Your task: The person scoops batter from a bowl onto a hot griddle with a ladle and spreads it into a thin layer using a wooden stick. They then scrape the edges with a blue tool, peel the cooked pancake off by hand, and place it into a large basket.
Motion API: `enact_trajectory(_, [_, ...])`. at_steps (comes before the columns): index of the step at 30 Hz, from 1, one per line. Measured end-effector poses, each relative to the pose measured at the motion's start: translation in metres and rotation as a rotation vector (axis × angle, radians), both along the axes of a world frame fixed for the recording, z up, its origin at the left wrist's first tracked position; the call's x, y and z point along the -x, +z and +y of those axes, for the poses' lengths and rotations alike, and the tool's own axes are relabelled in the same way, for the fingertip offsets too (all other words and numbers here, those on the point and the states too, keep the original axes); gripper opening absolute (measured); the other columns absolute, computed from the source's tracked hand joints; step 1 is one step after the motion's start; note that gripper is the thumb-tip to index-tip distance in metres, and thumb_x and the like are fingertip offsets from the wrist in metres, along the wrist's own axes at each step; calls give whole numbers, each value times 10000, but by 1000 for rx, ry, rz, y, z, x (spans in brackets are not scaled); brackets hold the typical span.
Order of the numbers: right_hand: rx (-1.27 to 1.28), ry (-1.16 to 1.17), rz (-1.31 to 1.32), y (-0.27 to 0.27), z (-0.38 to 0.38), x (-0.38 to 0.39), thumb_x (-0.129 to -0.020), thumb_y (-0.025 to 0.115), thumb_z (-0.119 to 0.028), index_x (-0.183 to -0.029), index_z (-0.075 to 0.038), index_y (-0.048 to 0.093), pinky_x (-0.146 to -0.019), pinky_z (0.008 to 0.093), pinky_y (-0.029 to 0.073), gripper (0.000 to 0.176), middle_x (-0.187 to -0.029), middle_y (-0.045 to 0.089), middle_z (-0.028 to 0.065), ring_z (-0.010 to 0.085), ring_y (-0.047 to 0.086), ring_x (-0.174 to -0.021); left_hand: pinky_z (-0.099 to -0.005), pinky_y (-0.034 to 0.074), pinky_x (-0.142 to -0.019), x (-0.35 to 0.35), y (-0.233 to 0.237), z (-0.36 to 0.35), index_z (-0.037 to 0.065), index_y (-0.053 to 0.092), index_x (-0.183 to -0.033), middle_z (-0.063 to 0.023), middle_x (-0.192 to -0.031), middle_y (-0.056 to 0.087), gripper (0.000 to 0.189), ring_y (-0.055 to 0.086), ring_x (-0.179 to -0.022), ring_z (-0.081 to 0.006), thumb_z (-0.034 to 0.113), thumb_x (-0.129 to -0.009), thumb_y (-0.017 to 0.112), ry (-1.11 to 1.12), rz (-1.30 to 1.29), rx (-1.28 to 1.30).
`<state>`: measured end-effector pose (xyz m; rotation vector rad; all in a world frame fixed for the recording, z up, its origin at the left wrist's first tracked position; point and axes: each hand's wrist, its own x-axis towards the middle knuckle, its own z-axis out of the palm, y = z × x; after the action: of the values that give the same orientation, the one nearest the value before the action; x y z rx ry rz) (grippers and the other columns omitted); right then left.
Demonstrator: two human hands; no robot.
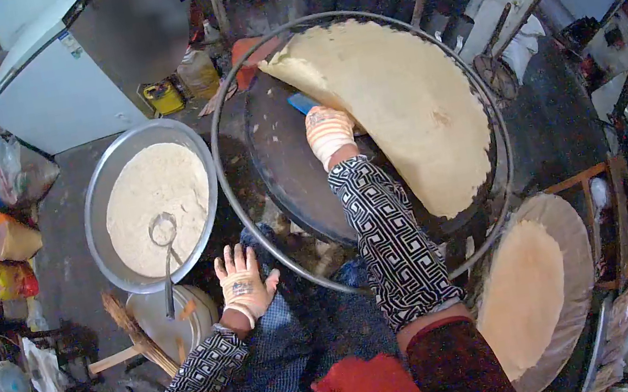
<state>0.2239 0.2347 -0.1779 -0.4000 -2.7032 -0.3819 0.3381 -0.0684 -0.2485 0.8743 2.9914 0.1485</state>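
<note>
A large thin pancake [405, 97] lies half folded over on the round black griddle [288, 167], covering its right half. My right hand [328, 132], in a light glove, reaches across the bare left half and grips a blue scraper [302, 103] at the pancake's folded edge. My left hand [242, 281], gloved too, rests with fingers spread on the dark blue cloth [295, 332] over my lap, just below the batter basin. It holds nothing.
A metal basin of pale batter [153, 202] with a ladle [163, 238] in it stands left of the griddle. A tray with finished pancakes [530, 293] sits at lower right. A white chest [55, 90], bags [2, 240] and a stick broom [138, 333] crowd the left side.
</note>
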Motion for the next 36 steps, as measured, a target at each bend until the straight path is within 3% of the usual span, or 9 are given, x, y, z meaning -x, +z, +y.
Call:
enact_trajectory(9, [326,10,-129,-28,13,12,-837,472,-77,-1005,28,607,-613,350,539,240,-895,683,158,244,675,-710,-497,325,-1022,9,-33,-30,-10,396,-1290,-275,-1298,394,638,378,-1211,-456,109,-718,653,-204,102,-580])
enact_trajectory(11, [170,-27,121,-56,14,20,-837,461,-50,-980,23,595,-506,298,501,210,-834,676,132,197,648,-608,-492,345,-1013,50,-22,-32,-49,438,-1261,-283,-1238,473,576,434,-1176,-454,36,-719,611,-168,128,-644])
enact_trajectory(14, [-1433,-566,191,-34,2,-8,-809,476,-92,-812,-38,583,-414,259,438,120,-566,615,69,131,581,-472,-504,281,-1059,130,13,-22,-35,404,-1315,-250,-1328,423,582,367,-1249,-443,175,-799,571,-312,312,-423])
enact_trajectory(17, [-1480,-674,134,-55,15,6,-803,481,-110,-806,-37,590,-416,265,456,130,-574,619,73,139,581,-467,-541,205,-1084,180,36,-9,15,439,-1281,-209,-1311,439,600,337,-1278,-413,381,-818,544,-609,265,-41])
enact_trajectory(19, [-492,-23,145,-62,19,12,-789,479,-103,-823,-18,598,-445,286,492,150,-631,641,83,151,602,-501,-549,192,-1089,189,27,-7,32,519,-1138,-205,-1195,495,544,381,-1227,-406,429,-768,549,-844,162,136])
enact_trajectory(20, [-1343,-432,104,-66,13,8,-781,488,-90,-851,-4,604,-481,298,512,160,-696,653,96,151,606,-534,-538,185,-1099,181,27,-5,40,579,-1019,-209,-1121,523,516,407,-1187,-406,461,-722,555,-941,103,192])
enact_trajectory(24, [-1669,-525,175,-120,5,-2,-829,469,-121,-977,-6,608,-545,323,526,234,-802,661,108,165,621,-618,-528,193,-1088,95,17,11,101,590,-828,-145,-897,521,440,475,-1011,-338,501,-643,571,-791,102,310])
enact_trajectory(30, [-161,126,-103,-81,-31,-54,-871,422,-158,-982,-33,616,-678,388,514,257,-882,660,138,260,623,-756,-519,341,-946,-69,22,84,47,591,-1022,-175,-990,563,473,506,-1017,-325,442,-762,623,-727,-98,-22])
enact_trajectory(36, [265,112,-120,-39,-28,-31,-913,374,-195,-987,-60,625,-811,454,502,294,-963,659,169,356,625,-893,-504,304,-1006,-37,45,22,68,567,-1102,-151,-1148,525,461,453,-1152,-316,328,-736,671,-1022,-351,-203])
